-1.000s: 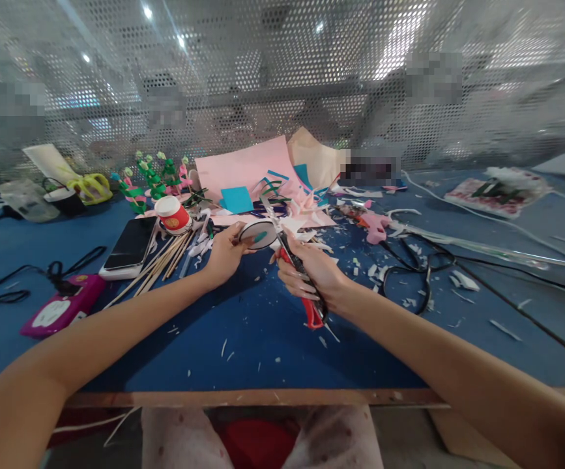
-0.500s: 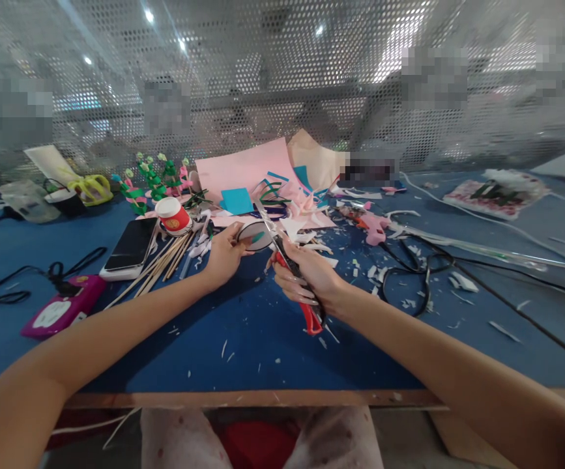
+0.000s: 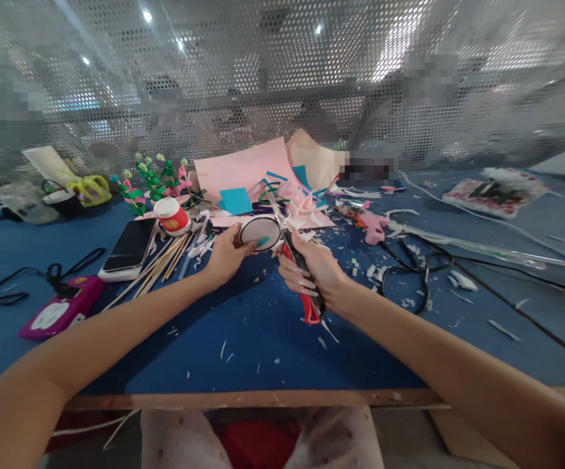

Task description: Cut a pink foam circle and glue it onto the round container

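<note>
My left hand (image 3: 224, 256) is closed on a white tape roll (image 3: 259, 232) with a green strip end, held just above the blue table (image 3: 243, 339). My right hand (image 3: 311, 270) grips red-handled scissors (image 3: 302, 273), whose blades point up and away beside the roll's right edge. Pink paper sheets (image 3: 247, 166) and blue and green cut scraps lie right behind both hands.
Left of my hands lie wooden sticks (image 3: 165, 257), a red and white cup (image 3: 173, 216), a black phone (image 3: 130, 246) and a pink device (image 3: 57, 312). Green paper flowers (image 3: 150, 176) stand behind. Black cables (image 3: 419, 267) and white scraps lie to the right. A perforated metal screen (image 3: 282, 78) closes the back.
The roll has turned so that its round face shows more fully. My right hand and the scissors shifted slightly up and toward it.
</note>
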Motion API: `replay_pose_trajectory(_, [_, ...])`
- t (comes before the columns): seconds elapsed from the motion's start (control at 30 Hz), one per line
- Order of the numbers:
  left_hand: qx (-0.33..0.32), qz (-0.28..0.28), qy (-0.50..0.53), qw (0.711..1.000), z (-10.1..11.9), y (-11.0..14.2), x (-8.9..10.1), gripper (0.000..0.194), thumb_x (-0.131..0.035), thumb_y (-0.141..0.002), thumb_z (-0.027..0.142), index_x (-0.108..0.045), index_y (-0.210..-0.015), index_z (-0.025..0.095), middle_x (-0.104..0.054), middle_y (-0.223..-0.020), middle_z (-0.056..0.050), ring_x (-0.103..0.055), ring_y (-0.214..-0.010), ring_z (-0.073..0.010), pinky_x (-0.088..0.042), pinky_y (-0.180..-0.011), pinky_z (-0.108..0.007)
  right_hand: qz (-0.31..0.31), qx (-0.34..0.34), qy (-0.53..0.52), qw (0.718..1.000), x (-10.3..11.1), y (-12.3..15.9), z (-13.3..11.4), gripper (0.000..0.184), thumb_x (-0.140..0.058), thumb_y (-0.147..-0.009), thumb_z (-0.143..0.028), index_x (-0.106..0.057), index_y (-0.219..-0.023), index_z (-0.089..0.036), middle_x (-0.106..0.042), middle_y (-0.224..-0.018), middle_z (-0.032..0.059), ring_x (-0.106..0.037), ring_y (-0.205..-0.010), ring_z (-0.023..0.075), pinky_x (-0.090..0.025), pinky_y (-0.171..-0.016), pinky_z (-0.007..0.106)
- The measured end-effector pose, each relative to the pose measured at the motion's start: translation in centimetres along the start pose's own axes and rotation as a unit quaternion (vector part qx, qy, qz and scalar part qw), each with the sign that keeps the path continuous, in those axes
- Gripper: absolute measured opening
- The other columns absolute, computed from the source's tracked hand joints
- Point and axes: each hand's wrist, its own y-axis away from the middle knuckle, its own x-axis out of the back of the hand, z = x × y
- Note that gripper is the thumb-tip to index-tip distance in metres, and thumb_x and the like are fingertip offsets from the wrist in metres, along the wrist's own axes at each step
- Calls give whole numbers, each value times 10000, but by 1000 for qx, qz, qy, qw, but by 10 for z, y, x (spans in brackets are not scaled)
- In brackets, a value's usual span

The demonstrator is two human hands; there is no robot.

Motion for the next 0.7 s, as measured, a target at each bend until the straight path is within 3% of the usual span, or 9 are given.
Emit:
replay_pose_trajectory(0.2, [4,0,15,1000,-2,-2,1,279,-699,-607,262,-587,-833,142,-631,-802,-19,-595,-742,-151,-558,-661,-303,-25,-11,4,1000,2,0,3,483,-288,-976,-472,-475,-645,-173,-326,-309,-83,-197,-215,46,-189,-204,137])
replay_pose_trajectory(0.47, [-48,24,-76,996,0,0,3,99,-646,-628,151,-553,-663,155,-555,-623,38,-509,-616,-99,-483,-604,-223,-32,-11,25,999,2,2,2,455,-364,-953,-487,-483,-655,-165,-353,-328,-82,-227,-219,45,-195,-198,136])
replay_pose_trajectory(0.7, [-46,4,-77,996,4,3,0,71,-619,-649,101,-595,-702,141,-590,-644,28,-519,-623,-99,-476,-607,-215,-47,-7,29,998,1,2,3,465,-388,-932,-525,-471,-642,-173,-342,-319,-85,-209,-215,45,-193,-196,142])
